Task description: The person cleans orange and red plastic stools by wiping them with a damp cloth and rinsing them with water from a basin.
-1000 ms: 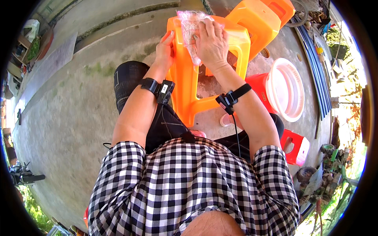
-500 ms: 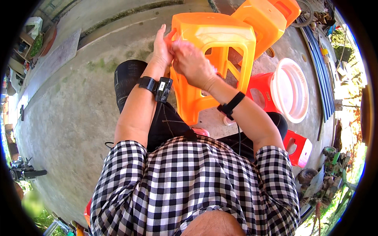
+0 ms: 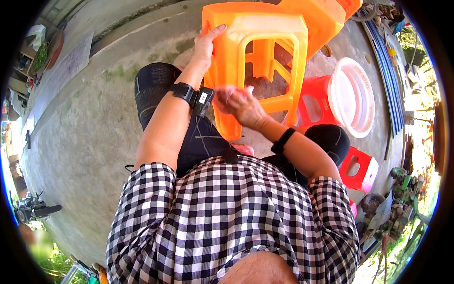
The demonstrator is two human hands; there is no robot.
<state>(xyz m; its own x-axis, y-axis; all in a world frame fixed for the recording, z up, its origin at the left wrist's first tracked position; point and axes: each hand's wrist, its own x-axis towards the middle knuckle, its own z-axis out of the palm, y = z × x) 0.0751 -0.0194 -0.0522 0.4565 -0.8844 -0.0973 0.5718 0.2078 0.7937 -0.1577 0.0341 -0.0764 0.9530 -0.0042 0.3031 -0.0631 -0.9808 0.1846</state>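
Observation:
An orange plastic stool stands tilted in front of my knees, one open-framed side facing me. At its upper left, my left hand grips the edge, thumb on the near face and the other fingers mostly hidden behind. Lower down, my right hand presses a bunched pink cloth against the stool's left leg. Motion blurs the cloth and part of that hand.
More orange stools lie behind at the upper right. A white basin rests tilted on a red stool. Another red stool sits right of my knee. Blue corrugated sheets lie along the right side; a motorbike stands far left.
My right hand and the cloth have moved down the stool's left leg, away from my left hand. The left hand has shifted slightly up and right, its thumb now lying on the stool.

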